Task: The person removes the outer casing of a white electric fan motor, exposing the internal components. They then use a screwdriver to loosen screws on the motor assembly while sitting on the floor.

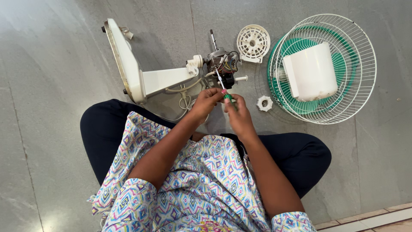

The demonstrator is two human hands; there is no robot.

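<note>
Screwdriver [225, 89] with a green handle sits in our right hand [238, 115], fingers closed round the grip; its shaft runs up and slightly left, away from us, tip at the exposed fan motor [221, 64] on the floor. Our left hand [205, 102] curls just beside it, touching the motor's underside, though we cannot tell what it grips. Both forearms converge from our lap. Farther right lie 1 white nut [264, 103] and the wire guard [360, 99].
</note>
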